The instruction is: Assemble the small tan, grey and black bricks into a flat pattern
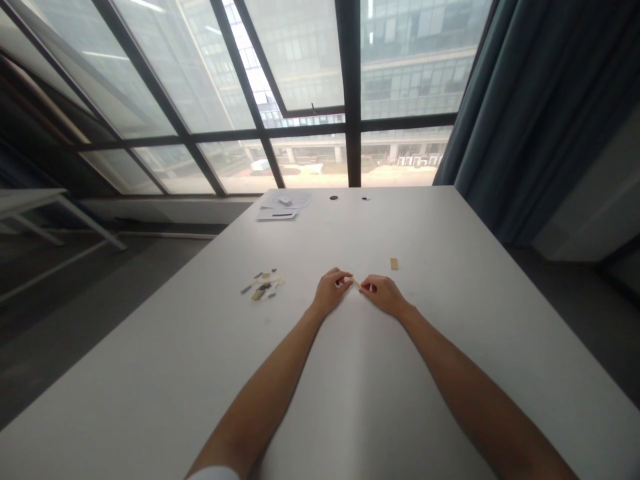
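Note:
Between my two hands is a small, thin pale-yellow piece [356,283], held just above or on the white table [350,373]. My left hand [332,291] pinches its left end with thumb and forefinger. At its right end, my right hand [382,293] has its fingertips closed on it. What kind of piece it is, I cannot make out at this size. A flat tan rectangular piece [394,264] lies on the table beyond my right hand. To the left of my left hand is a loose pile of small tan, grey and black pieces [263,288].
Papers [280,208] with a dark pen-like strip lie at the far left of the table. Two round holes, one a cable hole [334,198], are near the far edge. Windows stand behind, a blue curtain [520,133] at right, another white table [35,200] at left.

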Action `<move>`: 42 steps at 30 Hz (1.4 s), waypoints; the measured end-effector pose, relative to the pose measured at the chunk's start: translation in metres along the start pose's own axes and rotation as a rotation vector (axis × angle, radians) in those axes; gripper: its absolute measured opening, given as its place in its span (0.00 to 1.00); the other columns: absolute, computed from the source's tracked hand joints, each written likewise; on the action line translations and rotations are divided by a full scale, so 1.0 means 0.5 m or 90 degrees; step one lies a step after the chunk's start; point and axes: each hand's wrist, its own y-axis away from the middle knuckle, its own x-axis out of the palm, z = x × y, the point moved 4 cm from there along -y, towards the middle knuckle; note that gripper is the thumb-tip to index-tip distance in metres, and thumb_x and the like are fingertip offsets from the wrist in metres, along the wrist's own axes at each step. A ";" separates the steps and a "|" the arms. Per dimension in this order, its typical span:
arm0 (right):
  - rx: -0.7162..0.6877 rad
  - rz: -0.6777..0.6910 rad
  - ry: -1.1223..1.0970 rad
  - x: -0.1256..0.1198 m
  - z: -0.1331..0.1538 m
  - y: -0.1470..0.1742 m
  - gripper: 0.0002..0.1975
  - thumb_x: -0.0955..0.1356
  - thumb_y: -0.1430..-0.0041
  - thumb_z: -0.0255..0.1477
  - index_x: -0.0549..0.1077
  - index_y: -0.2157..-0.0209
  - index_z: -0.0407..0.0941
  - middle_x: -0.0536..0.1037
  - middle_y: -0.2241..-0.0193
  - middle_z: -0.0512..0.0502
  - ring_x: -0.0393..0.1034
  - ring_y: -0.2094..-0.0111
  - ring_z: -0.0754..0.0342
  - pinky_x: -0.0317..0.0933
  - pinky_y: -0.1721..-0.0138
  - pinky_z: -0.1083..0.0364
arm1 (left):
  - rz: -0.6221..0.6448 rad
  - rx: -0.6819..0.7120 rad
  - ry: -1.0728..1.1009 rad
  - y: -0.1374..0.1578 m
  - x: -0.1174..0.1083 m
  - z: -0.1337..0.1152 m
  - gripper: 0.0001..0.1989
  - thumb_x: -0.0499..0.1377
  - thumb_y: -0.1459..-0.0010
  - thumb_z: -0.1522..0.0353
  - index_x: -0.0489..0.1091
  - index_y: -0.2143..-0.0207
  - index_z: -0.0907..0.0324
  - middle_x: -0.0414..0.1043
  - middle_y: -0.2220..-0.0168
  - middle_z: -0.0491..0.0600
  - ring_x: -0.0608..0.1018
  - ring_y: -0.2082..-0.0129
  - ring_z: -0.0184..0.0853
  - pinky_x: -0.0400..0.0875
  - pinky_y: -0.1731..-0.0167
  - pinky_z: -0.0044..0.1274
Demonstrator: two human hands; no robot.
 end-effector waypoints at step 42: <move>-0.020 0.039 0.036 0.004 0.010 -0.001 0.05 0.71 0.40 0.28 0.77 0.70 0.44 0.77 0.72 0.50 0.66 0.71 0.58 0.55 0.67 0.59 | -0.008 0.021 -0.013 -0.003 0.001 0.004 0.06 0.66 0.43 0.69 0.78 0.62 0.57 0.71 0.70 0.46 0.72 0.67 0.32 0.66 0.65 0.23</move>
